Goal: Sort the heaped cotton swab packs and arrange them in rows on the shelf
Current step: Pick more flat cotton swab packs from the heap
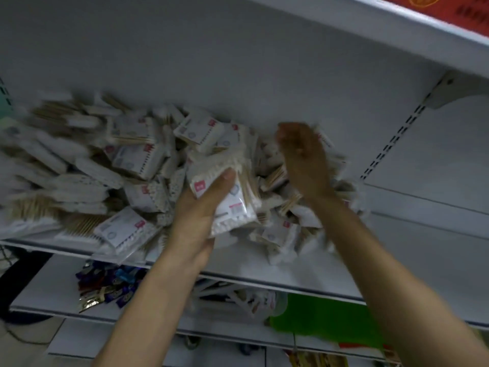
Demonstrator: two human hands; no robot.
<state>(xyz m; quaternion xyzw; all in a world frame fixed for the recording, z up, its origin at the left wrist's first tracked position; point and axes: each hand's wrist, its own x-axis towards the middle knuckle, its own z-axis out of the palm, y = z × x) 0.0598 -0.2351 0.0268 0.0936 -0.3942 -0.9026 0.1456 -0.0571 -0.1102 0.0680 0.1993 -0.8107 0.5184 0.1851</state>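
Note:
A loose heap of cotton swab packs [111, 165], white with small red labels and wooden sticks showing, covers the white shelf [291, 271] from its left end to the middle. My left hand [201, 207] grips a small stack of packs [225, 197] from below, thumb on top, above the heap's middle. My right hand [301, 157] is blurred with motion over the right end of the heap, fingers curled down among the packs there; whether it holds one is hidden by the blur.
The shelf's right part [412, 247] is bare white metal beside a slotted upright [394, 139]. An upper shelf [397, 25] overhangs the heap. The lower shelf carries dark wrapped items [105, 284], white packs [238, 295] and a green object [322, 319].

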